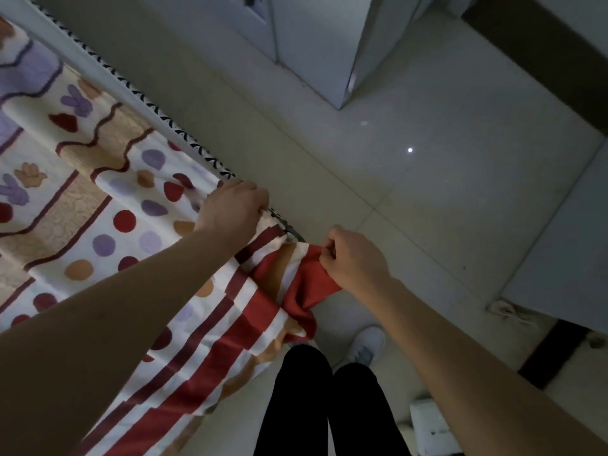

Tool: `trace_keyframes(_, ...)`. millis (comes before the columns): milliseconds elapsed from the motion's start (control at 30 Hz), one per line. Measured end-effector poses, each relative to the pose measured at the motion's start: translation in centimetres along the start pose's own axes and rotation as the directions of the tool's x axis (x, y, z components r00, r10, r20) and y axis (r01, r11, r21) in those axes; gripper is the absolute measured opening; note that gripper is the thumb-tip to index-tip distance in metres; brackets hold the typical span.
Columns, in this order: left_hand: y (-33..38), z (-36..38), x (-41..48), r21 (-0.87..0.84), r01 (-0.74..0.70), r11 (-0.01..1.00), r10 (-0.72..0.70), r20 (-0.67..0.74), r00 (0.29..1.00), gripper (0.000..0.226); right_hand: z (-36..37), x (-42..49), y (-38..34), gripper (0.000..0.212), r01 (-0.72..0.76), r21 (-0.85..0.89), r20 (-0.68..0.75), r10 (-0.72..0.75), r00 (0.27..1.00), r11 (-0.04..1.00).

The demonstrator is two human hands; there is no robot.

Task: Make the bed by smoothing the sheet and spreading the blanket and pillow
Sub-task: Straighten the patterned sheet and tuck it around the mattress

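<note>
A patterned sheet point(98, 199) with coloured dots, wavy brown lines and red-and-white stripes covers the bed on the left. Its corner hangs bunched over the mattress edge point(164, 116), which has a black-and-white trim. My left hand point(232, 210) presses down on the sheet at the bed's corner, fingers curled over the edge. My right hand point(353, 258) pinches the red bunched corner of the sheet point(306, 284) just off the bed. No blanket or pillow is in view.
Pale tiled floor point(411, 192) lies to the right of the bed. A white cabinet point(316, 44) stands at the top. My legs in black trousers point(329, 403) and a white shoe point(367, 343) are below. A white box point(434, 426) sits at the bottom right.
</note>
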State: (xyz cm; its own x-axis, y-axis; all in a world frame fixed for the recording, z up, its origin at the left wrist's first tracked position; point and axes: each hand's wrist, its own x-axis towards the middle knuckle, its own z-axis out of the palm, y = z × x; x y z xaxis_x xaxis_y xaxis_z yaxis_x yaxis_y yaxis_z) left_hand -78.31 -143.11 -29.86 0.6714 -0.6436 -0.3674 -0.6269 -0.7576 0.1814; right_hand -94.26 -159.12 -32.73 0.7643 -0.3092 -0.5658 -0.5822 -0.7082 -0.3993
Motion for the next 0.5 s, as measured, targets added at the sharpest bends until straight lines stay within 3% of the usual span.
trace_keyframes(500,11.9,-2.5,3.6,-0.027,-0.084,0.996,0.080,-0.109,0.991,0.018,-4.5,-5.9,13.7,0.013,-0.239,0.040,-0.240,0.242,0.940,0.970)
